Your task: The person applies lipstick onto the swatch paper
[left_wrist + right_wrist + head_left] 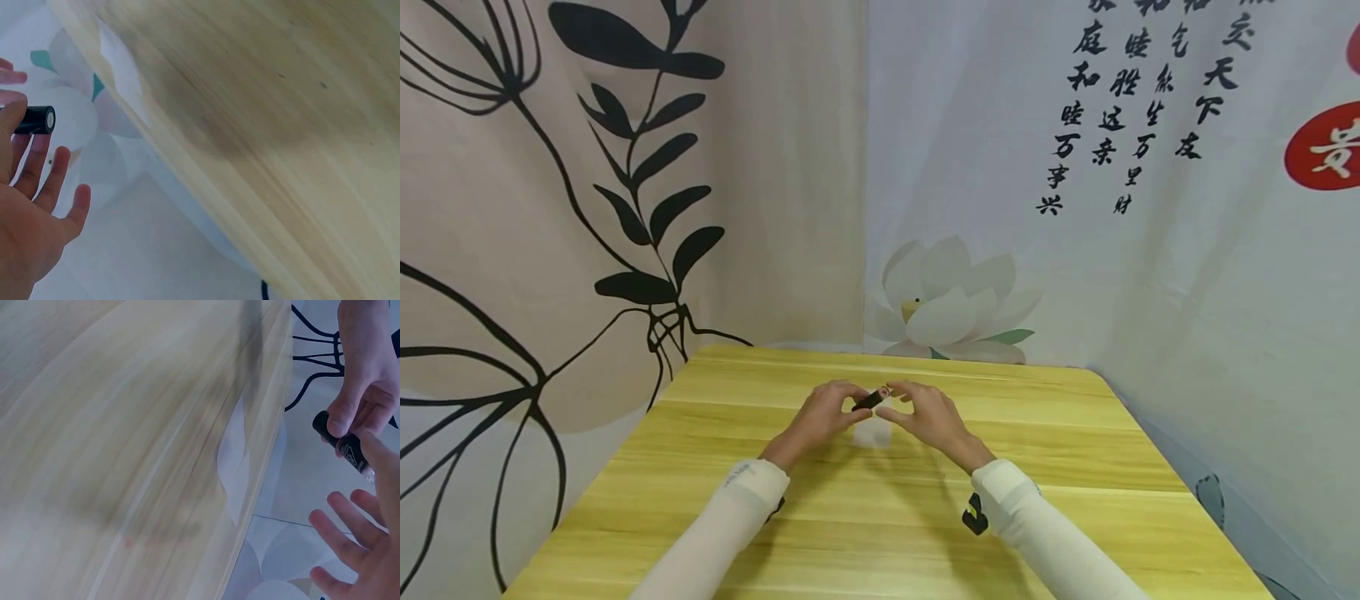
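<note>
My left hand (pixel 825 414) pinches a small black tube, lipstick-like in shape (pixel 871 399), between thumb and fingers above the table. The tube is tilted, and its upper end looks pinkish and shiny. In the right wrist view, white marking shows on the black tube (pixel 351 452). The right hand (pixel 928 414) is close to the shiny end, its thumb overlapping the tube in the right wrist view and its other fingers spread. Whether that thumb touches the tube I cannot tell. In the left wrist view the flat, pale end of the tube (pixel 50 120) is visible.
Below the hands a white piece of paper or tissue (pixel 872 432) lies on the wooden table (pixel 865 533). Behind the table hangs a printed cloth (pixel 790 183) with leaves, a lotus and writing. A black device (pixel 975 515) is at the right wrist.
</note>
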Demonstrator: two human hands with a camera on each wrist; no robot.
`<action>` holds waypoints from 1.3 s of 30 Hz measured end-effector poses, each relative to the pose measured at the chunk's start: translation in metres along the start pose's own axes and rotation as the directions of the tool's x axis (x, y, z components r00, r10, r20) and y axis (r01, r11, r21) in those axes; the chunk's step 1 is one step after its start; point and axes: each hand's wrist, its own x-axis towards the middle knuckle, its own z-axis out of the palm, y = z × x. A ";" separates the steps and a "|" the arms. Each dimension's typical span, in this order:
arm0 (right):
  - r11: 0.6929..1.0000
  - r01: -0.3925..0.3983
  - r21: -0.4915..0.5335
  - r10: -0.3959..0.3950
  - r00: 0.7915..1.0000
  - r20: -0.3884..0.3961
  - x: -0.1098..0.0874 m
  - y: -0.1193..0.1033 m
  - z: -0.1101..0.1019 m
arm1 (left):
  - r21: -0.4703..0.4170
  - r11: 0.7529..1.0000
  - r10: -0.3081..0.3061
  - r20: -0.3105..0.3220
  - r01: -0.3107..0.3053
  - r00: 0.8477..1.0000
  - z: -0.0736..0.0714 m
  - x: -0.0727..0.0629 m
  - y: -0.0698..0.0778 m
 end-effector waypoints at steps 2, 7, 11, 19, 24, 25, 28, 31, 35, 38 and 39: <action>1.000 -0.011 0.014 0.011 1.000 -0.013 0.000 -0.001 0.000 | 0.020 0.999 0.036 -0.007 -0.036 0.999 0.001 0.002 0.003; 0.998 -0.055 0.018 0.056 0.997 -0.060 0.000 -0.004 -0.002 | 0.045 0.996 0.080 -0.003 -0.079 0.997 0.004 0.005 0.012; 0.997 -0.070 0.011 0.071 0.993 -0.095 -0.001 -0.004 -0.004 | 0.035 0.995 0.090 0.007 -0.090 0.996 0.004 0.007 0.018; 0.999 -0.036 0.029 0.039 0.991 -0.125 -0.004 0.001 -0.008 | 0.050 0.993 0.109 0.005 -0.109 0.994 0.007 0.009 0.025; 0.998 -0.041 0.050 0.046 0.994 -0.096 -0.006 0.003 -0.010 | 0.041 0.993 0.114 0.014 -0.115 0.993 0.008 0.009 0.028; 0.998 -0.037 0.053 0.042 0.995 -0.092 -0.007 0.004 -0.009 | 0.035 0.993 0.113 0.016 -0.114 0.993 0.009 0.008 0.028; 0.998 -0.035 0.053 0.039 0.996 -0.077 -0.008 0.005 -0.009 | 0.040 0.992 0.121 0.019 -0.121 0.993 0.011 0.008 0.026; 0.997 -0.039 0.060 0.043 0.997 -0.071 -0.008 0.007 -0.009 | 0.049 0.991 0.123 0.026 -0.124 0.992 0.012 0.008 0.025; 0.998 -0.028 0.063 0.033 0.997 -0.072 -0.008 0.009 -0.009 | 0.046 0.990 0.132 0.027 -0.133 0.991 0.012 0.009 0.025; 0.998 -0.008 0.070 0.014 0.997 -0.075 -0.009 0.010 -0.009 | 0.035 0.991 0.129 0.033 -0.130 0.991 0.012 0.008 0.025; 0.997 -0.004 0.076 0.010 0.997 -0.076 -0.009 0.010 -0.009 | 0.032 0.991 0.126 0.037 -0.127 0.991 0.011 0.008 0.025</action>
